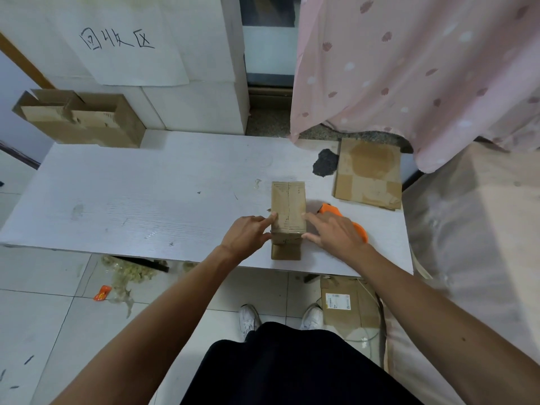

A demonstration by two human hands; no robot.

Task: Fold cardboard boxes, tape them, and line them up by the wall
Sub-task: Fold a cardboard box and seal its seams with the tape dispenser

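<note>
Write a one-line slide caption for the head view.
Left hand and right hand press a small brown cardboard box on a white table, orange plastic tape dispenser alongside.

I see a white tabletop over pale floor tiles, a pink curtain at right, a white wall behind

Pretty sure this is a makeshift packing corner in somebody's back room, not a real warehouse. There's a handwritten paper sign saying 回收区 stuck on stacked white blocks, a pink patterned curtain hanging by a doorway, and a pale tiled floor with crumpled clear scraps on it. The desk is a scuffed white board carrying flattened cardboard and an orange tape dispenser, with brown boxes at its far corner.
</note>
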